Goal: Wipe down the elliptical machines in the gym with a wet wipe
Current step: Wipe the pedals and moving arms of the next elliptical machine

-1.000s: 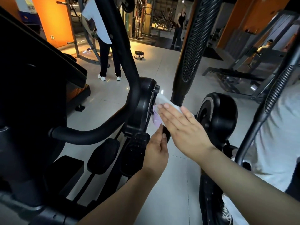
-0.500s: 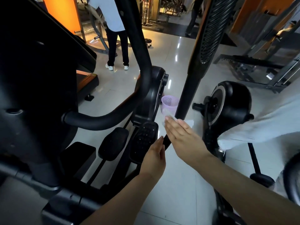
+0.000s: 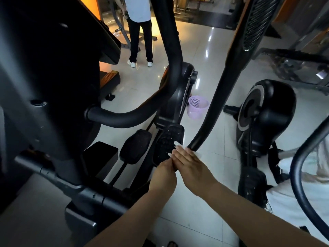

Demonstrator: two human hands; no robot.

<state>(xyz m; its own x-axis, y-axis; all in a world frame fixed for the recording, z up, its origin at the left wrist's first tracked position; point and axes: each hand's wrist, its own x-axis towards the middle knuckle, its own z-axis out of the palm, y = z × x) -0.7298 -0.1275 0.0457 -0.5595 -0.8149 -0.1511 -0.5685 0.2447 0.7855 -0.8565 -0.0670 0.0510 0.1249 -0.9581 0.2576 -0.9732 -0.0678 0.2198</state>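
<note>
The fingers [image 3: 179, 155] of the right hand [image 3: 194, 166] lie straight and close together, pressing a white wet wipe [image 3: 178, 144] onto the lower end of the black swing arm [image 3: 213, 104]; only a corner of the wipe shows past the fingertips. At its 8 o'clock, touching it, the left hand [image 3: 164, 173] curls its fingers round that arm's end. At 11 o'clock is the studded black pedal [image 3: 169, 138] of the black elliptical machine [image 3: 53, 77]. At 12 o'clock a lilac mesh plastic basket [image 3: 198, 106] stands on the glossy pale tiled floor [image 3: 210, 56].
</note>
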